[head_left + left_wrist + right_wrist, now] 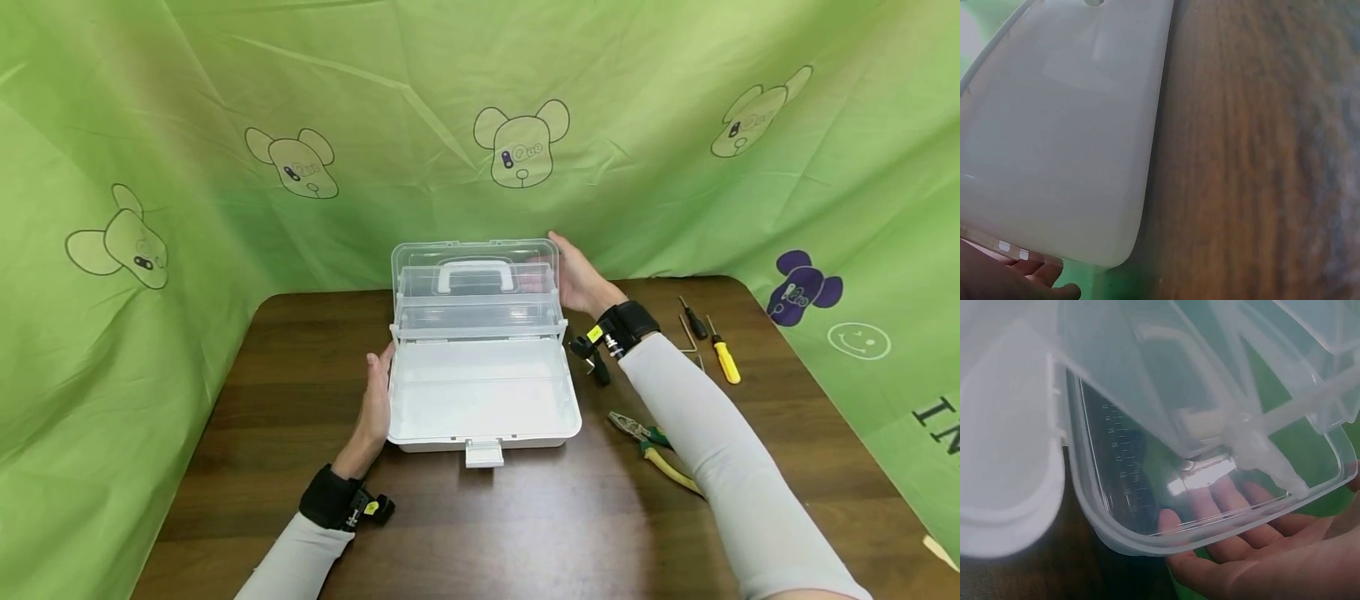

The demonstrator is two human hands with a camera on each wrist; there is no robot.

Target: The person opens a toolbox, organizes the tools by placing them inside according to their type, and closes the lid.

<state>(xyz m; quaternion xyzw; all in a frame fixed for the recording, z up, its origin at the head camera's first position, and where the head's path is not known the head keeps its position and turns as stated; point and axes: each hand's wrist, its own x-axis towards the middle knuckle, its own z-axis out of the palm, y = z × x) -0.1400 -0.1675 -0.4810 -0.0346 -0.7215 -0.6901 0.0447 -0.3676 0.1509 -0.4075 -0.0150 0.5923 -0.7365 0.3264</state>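
Note:
A white toolbox [483,392] stands on the table with its clear lid [420,254] raised at the back. Translucent trays [487,312] are lifted above the base, and a white handle [475,267] shows through them. At the front hangs a white latch [484,454]. My left hand [373,400] rests along the left side of the base; its fingertips are partly hidden by the box. Behind the lid's right edge, my right hand [579,275] touches it from outside. Its extended fingers [1229,494] are visible through the clear plastic.
Right of the box lie green-and-yellow pliers [652,450], partly under my right forearm. Farther back are a black screwdriver [696,323], a yellow screwdriver [725,360] and an L-shaped hex key [687,335]. A black-handled item [600,371] sits by the right wrist. Green cloth [420,150] hangs behind.

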